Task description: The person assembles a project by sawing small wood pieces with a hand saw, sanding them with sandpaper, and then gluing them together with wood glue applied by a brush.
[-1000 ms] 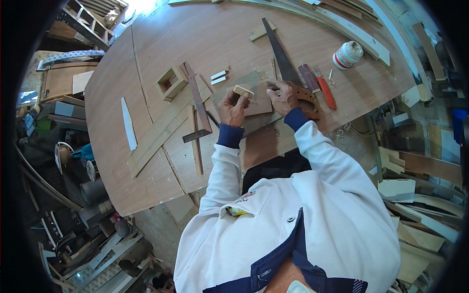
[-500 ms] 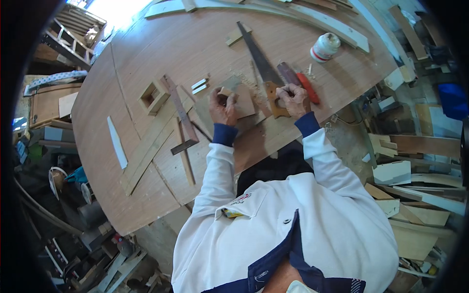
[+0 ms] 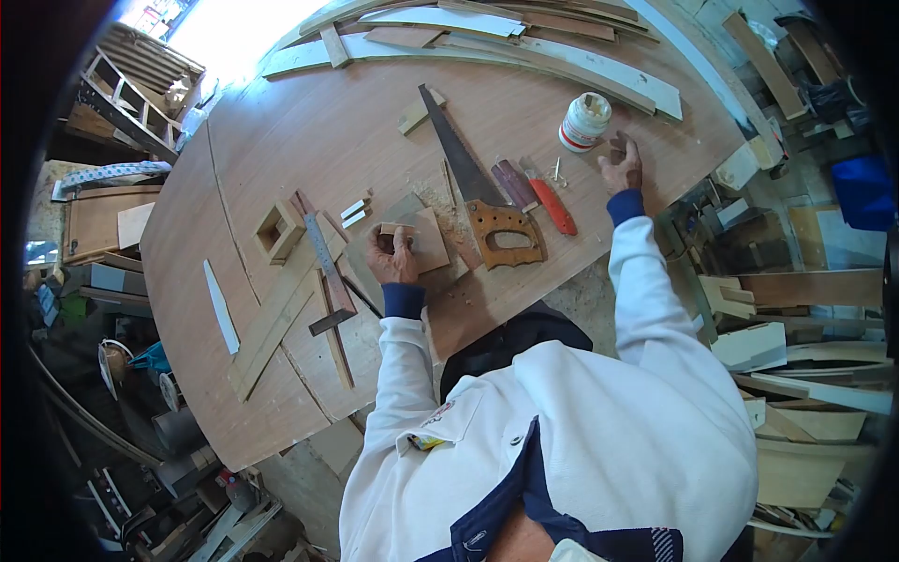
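My left hand (image 3: 393, 260) is closed around a small wooden block (image 3: 397, 229), just over some flat wood pieces (image 3: 431, 242). Out to the right, my right hand (image 3: 622, 169) has its fingers apart and holds nothing. It is beside an open white jar (image 3: 584, 124) with a red band, with a small gap between them. Between my hands lies a handsaw (image 3: 468, 173), its wooden handle towards me. A red-handled tool (image 3: 553, 206) and a dark wooden piece (image 3: 514, 184) rest right of the saw.
To the left are a try square (image 3: 330, 267), a small wooden box frame (image 3: 279, 232), a long board (image 3: 281, 330) and a white tapered strip (image 3: 221, 305). Long wood strips (image 3: 562, 66) lie along the table's far edge. Offcuts (image 3: 796, 375) are piled beyond the right side.
My right hand has left the saw handle, moved right and away from me towards the jar, and opened. My left hand keeps the small block. The view has shifted slightly.
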Tool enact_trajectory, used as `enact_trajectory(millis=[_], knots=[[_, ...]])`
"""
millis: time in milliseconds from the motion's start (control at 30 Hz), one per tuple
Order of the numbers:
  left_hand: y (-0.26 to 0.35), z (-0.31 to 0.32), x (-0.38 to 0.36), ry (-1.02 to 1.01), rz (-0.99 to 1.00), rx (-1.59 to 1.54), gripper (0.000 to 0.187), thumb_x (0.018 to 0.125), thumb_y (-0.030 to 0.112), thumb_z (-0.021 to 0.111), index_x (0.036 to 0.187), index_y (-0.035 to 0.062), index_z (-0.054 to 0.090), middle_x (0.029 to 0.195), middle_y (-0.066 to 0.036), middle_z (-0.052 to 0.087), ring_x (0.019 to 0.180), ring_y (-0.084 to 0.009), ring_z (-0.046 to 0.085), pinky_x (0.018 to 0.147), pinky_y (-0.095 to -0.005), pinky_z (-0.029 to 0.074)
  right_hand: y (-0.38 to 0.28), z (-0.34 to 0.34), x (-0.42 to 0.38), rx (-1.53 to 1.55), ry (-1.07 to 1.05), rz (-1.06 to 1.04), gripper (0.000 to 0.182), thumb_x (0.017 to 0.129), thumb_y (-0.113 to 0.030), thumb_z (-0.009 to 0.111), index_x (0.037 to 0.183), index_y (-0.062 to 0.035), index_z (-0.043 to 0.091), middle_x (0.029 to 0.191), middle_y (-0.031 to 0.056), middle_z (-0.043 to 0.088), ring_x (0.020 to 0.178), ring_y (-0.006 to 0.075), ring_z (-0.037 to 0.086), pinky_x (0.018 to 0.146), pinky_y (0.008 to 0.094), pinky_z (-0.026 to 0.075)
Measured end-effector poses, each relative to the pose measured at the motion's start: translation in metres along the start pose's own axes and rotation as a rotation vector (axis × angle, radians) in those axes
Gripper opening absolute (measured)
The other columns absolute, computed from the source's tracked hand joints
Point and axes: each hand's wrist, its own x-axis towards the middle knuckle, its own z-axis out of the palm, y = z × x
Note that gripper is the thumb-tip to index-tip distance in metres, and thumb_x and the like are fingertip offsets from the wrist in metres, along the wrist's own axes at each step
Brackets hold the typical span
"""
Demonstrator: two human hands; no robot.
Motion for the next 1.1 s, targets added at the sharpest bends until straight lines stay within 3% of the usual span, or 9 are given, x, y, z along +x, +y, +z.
enact_trajectory(millis=[133, 267, 333, 767, 867, 967, 1033, 1067, 1100], knots=[[-0.009, -0.002, -0.001, 0.039, 0.06, -0.028, 0.019, 0.088, 0.005, 0.063, 0.105, 0.0004, 0.056, 0.086, -0.007, 0.067, 0.072, -0.012, 0.063, 0.066, -0.025, 0.05, -0.004, 0.015, 0.035, 0.063, -0.157, -0.221, 0.081, 0.063, -0.018, 0.086, 0.129, -0.0025, 0.042, 0.128, 0.0153, 0.054, 0.114, 0.0269, 0.056, 0.098, 0.0374, 0.047], [-0.012, -0.002, -0.002, 0.09, 0.09, 0.045, 0.017, 0.088, 0.004, 0.063, 0.104, 0.0009, 0.057, 0.086, -0.007, 0.068, 0.071, -0.0114, 0.063, 0.064, -0.0238, 0.05, 0.014, 0.037, 0.051, 0.213, -0.287, -0.106, 0.085, 0.065, -0.02, 0.087, 0.132, -0.0045, 0.036, 0.127, 0.0148, 0.053, 0.115, 0.0261, 0.056, 0.098, 0.0376, 0.048], [-0.006, 0.003, -0.005, 0.12, 0.07, 0.029, 0.016, 0.088, 0.004, 0.063, 0.103, 0.0008, 0.057, 0.086, -0.007, 0.068, 0.071, -0.011, 0.063, 0.064, -0.0235, 0.05, -0.002, 0.037, 0.041, 0.108, -0.337, -0.136, 0.093, 0.057, -0.036, 0.09, 0.129, -0.0039, 0.041, 0.125, 0.0144, 0.056, 0.115, 0.028, 0.057, 0.098, 0.0369, 0.047], [-0.01, 0.007, -0.004, 0.172, 0.088, 0.095, 0.016, 0.088, 0.005, 0.064, 0.102, 0.0004, 0.057, 0.086, -0.007, 0.067, 0.072, -0.012, 0.063, 0.065, -0.0244, 0.05, -0.085, 0.063, 0.001, -0.125, -0.71, -0.142, 0.09, 0.059, -0.032, 0.087, 0.131, -0.0069, 0.041, 0.127, 0.0162, 0.053, 0.119, 0.0318, 0.053, 0.101, 0.0392, 0.045], [-0.017, 0.008, -0.002, 0.184, 0.061, 0.023, 0.018, 0.088, 0.004, 0.064, 0.104, -0.0006, 0.056, 0.088, -0.008, 0.067, 0.073, -0.013, 0.063, 0.066, -0.0248, 0.05, -0.069, 0.067, 0.01, -0.08, -0.649, -0.467, 0.094, 0.059, -0.033, 0.087, 0.136, -0.0082, 0.039, 0.13, 0.0172, 0.053, 0.126, 0.0354, 0.047, 0.103, 0.0405, 0.042], [-0.019, 0.012, -0.002, 0.22, 0.089, -0.054, 0.02, 0.088, 0.007, 0.065, 0.104, -0.0018, 0.056, 0.084, -0.006, 0.067, 0.069, -0.0095, 0.061, 0.062, -0.0228, 0.048, -0.095, 0.048, 0.011, -0.221, -0.376, -0.684, 0.087, 0.062, -0.035, 0.083, 0.136, -0.0112, 0.043, 0.129, 0.0176, 0.05, 0.123, 0.0352, 0.046, 0.101, 0.0426, 0.043], [-0.018, 0.014, -0.003, 0.239, 0.09, -0.06, 0.021, 0.088, 0.007, 0.065, 0.104, -0.002, 0.056, 0.084, -0.007, 0.067, 0.069, -0.0098, 0.061, 0.063, -0.023, 0.049, -0.132, 0.035, 0.005, -0.33, -0.378, -0.668, 0.055, 0.07, -0.034, 0.077, 0.118, -0.0124, 0.062, 0.115, 0.0142, 0.057, 0.111, 0.0321, 0.053, 0.093, 0.0411, 0.047], [-0.017, 0.015, -0.003, 0.251, 0.095, -0.064, 0.021, 0.088, 0.006, 0.065, 0.104, -0.0021, 0.056, 0.085, -0.007, 0.067, 0.07, -0.01, 0.061, 0.063, -0.0233, 0.049, -0.14, 0.039, 0.003, -0.327, -0.378, -0.667, 0.055, 0.07, -0.034, 0.077, 0.118, -0.0124, 0.062, 0.115, 0.0142, 0.057, 0.111, 0.0321, 0.053, 0.093, 0.0411, 0.047], [-0.013, 0.016, -0.003, 0.249, 0.097, -0.064, 0.021, 0.088, 0.006, 0.065, 0.104, -0.0021, 0.056, 0.085, -0.007, 0.067, 0.07, -0.01, 0.061, 0.063, -0.0233, 0.049, -0.146, 0.042, 0.002, -0.315, -0.376, -0.729, 0.038, 0.074, -0.031, 0.074, 0.105, -0.0123, 0.067, 0.106, 0.0117, 0.06, 0.104, 0.0305, 0.055, 0.089, 0.0399, 0.048]])
